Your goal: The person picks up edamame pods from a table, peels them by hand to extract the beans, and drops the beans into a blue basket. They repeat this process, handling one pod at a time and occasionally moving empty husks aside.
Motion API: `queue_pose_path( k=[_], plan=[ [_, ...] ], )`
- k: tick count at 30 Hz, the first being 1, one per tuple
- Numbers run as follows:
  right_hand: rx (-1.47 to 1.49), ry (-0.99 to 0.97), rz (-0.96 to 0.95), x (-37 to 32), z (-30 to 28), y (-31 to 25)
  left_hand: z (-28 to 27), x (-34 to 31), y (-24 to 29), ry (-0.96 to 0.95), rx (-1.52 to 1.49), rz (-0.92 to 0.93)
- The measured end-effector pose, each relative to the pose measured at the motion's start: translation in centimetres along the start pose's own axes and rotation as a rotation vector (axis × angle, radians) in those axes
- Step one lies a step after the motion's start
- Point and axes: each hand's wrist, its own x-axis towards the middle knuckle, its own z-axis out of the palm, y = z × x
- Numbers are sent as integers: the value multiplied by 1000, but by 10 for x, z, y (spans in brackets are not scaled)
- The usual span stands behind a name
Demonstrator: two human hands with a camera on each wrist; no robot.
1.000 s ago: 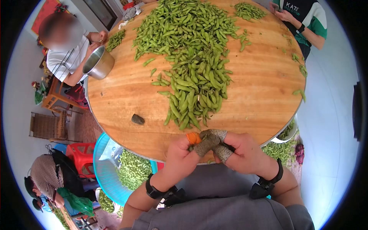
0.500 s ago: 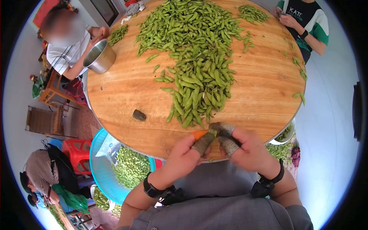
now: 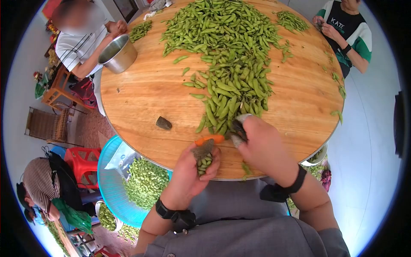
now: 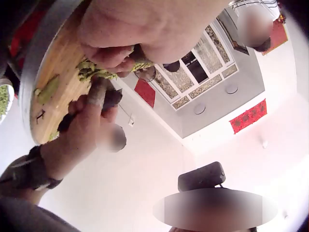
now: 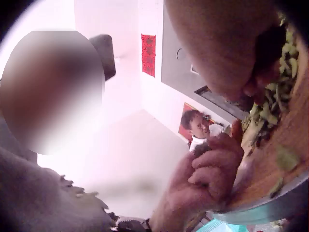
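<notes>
Change: half a second ago both hands met fingertip to fingertip at the near rim. Now the right hand (image 3: 263, 145) has reached forward, and the left hand (image 3: 192, 171) has turned palm up at the rim.
Left hand: fingers curled round a bunch of pods (image 3: 204, 162); an orange finger cap (image 3: 209, 139) points toward the other hand.
Right hand: palm down, with grey-capped fingertips (image 3: 243, 117) at the near tip of the pile of pods (image 3: 231, 64). Whether they pinch a pod cannot be told.
Position of pods: the bunch lies in the left palm, over the near edge of the round table (image 3: 141, 98). The pile runs from the far side of the table to its near tip.
Why so held: the cupped palm probably keeps loose pods from slipping, and the caps likely shield the working fingertips.
Head view only: a steel bowl (image 3: 117, 53) beside a seated person at far left, a dark lump (image 3: 164, 123) on bare wood, and a blue basin (image 3: 102, 171) holding more pods below the rim.
Left wrist view only: the curled left hand from beneath, with green showing in its grasp, and the table's metal band (image 4: 30, 67).
Right wrist view only: the left hand's knuckles from the side; the right hand's own tips are lost among blurred pods.
</notes>
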Motion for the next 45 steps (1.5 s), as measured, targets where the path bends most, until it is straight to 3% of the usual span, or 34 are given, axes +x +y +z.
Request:
queue_pose_path(
  k=[2, 6, 8, 9, 11, 14, 18, 20, 24, 27, 29, 30, 32, 36, 38, 42, 45],
  plan=[
    [-150, -34, 14, 3, 13, 3, 1, -3, 1, 33, 95, -15],
    [-146, 25, 101, 2, 10, 0, 3, -7, -3, 56, 269, 43],
    [320, -10, 384, 1, -5, -3, 3, -3, -8, 45, 373, 107],
    [317, -13, 384, -1, -10, -2, 6, -2, -11, 45, 369, 107],
    [674, -106, 514, -7, -18, 1, 15, 1, -15, -39, 744, 224],
    [908, -160, 579, -15, -27, -6, 19, 5, -18, -121, 631, 55],
    [699, -122, 435, -30, -36, 3, 13, 12, -26, -141, 683, 158],
    [348, -214, 164, -35, -42, 3, 17, 11, -28, -82, 718, 284],
    [362, -246, 115, -41, -39, 4, 19, 10, -28, -153, 927, 389],
    [348, -259, 120, -42, -40, 7, 23, 8, -29, -46, 1057, 441],
    [388, -286, 162, -43, -39, 10, 19, 8, -27, -62, 1391, 506],
    [390, -282, 164, -44, -36, 15, 21, 8, -25, -65, 1395, 504],
    [427, -287, 178, -44, -29, 25, 28, 7, -22, -203, 1722, 653],
    [688, -347, 333, -43, -33, 21, 29, 6, -26, -253, 1405, 581],
    [644, -269, 331, -41, -40, 15, 29, 8, -26, -94, 1081, 448],
    [539, -204, 224, -45, -40, 12, 29, 10, -23, -84, 1141, 431],
    [415, -293, 96, -45, -42, 13, 28, 12, -26, -75, 1199, 498]
  ],
)
